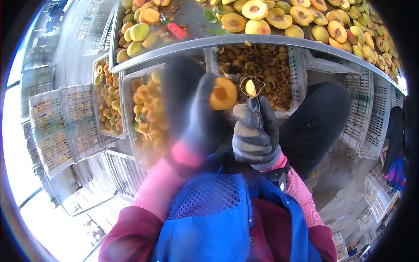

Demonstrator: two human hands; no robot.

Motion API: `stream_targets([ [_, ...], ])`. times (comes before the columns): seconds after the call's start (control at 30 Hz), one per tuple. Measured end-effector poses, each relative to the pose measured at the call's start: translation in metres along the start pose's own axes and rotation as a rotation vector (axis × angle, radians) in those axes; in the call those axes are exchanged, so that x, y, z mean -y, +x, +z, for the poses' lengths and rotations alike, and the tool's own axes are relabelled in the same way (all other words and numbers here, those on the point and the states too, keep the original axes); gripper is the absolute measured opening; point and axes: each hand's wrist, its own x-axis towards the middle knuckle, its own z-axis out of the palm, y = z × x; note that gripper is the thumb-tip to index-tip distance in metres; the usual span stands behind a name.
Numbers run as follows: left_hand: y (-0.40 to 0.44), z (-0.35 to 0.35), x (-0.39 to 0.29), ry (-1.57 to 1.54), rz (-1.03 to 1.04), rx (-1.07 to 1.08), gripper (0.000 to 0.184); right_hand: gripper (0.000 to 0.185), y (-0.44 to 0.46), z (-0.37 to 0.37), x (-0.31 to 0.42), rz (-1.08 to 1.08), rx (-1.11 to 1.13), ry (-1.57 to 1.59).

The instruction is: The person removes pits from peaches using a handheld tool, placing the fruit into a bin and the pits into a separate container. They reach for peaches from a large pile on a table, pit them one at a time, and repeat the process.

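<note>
My left hand (201, 105), in a dark glove and blurred, holds a halved peach (223, 94) with its hollowed orange face showing. Just right of it, my right hand (256, 131), in a grey-black glove, is wrapped round the dark handle of a looped tool (254, 105). A small yellow piece (250, 87) sits within the thin wire loop at the tool's top. The peach and the loop are apart. Beyond both hands, a crate (297, 78) holds many brown scraps.
A metal table (196, 43) with a raised rim bears many halved peaches (254, 9) and a red-handled tool (176, 30). Crates of fruit (126, 105) stand at left, stacked crates (375, 109) at right. My knees flank the scrap crate. Part of another person (395, 168) shows far right.
</note>
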Motion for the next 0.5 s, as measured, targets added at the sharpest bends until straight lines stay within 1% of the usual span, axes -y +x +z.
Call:
stream_targets([
  [0.03,-0.009,-0.010,-0.020,0.454,0.236,0.169,0.041,0.049,-0.004,-0.004,0.002,-0.011,-0.060,0.033],
  [0.07,-0.019,-0.021,-0.039,1.213,0.629,0.141,0.043,0.049,-0.009,-0.009,0.004,-0.022,-0.122,0.065],
  [0.1,-0.028,-0.031,-0.059,1.586,1.003,-0.009,0.048,0.049,-0.014,-0.013,0.006,-0.036,-0.154,0.055],
  [0.13,-0.031,-0.066,-0.077,1.562,1.206,-0.125,0.041,0.049,-0.019,-0.017,0.009,-0.048,-0.182,0.041],
  [0.2,-0.029,-0.127,-0.133,1.097,0.851,-0.214,0.029,0.050,-0.024,-0.022,0.016,-0.066,-0.219,0.013],
  [0.23,-0.040,-0.125,-0.145,1.736,0.583,-0.601,0.047,0.050,-0.025,-0.023,0.021,-0.071,-0.231,-0.003],
  [0.27,-0.041,-0.159,-0.156,2.191,0.457,-0.822,0.046,0.050,-0.026,-0.025,0.025,-0.079,-0.245,-0.019],
  [0.33,-0.040,-0.130,-0.154,1.995,0.543,-0.797,0.045,0.049,-0.024,-0.033,0.029,-0.064,-0.273,-0.031],
  [0.37,-0.029,-0.108,-0.149,1.782,0.745,-0.678,0.042,0.049,-0.022,-0.037,0.029,-0.056,-0.305,-0.012],
  [0.4,-0.022,-0.057,-0.131,1.580,0.756,-0.525,0.041,0.049,-0.021,-0.038,0.028,-0.042,-0.342,0.011],
  [0.43,-0.009,-0.014,-0.115,1.374,0.764,-0.381,0.039,0.049,-0.018,-0.037,0.030,-0.036,-0.457,-0.030],
  [0.47,0.021,-0.013,-0.111,1.603,0.976,-0.284,0.036,0.048,-0.015,-0.035,0.032,-0.043,-0.517,-0.080],
  [0.5,0.026,0.046,-0.094,1.691,0.829,-0.347,0.034,0.048,-0.012,-0.033,0.033,-0.055,-0.578,-0.128],
])
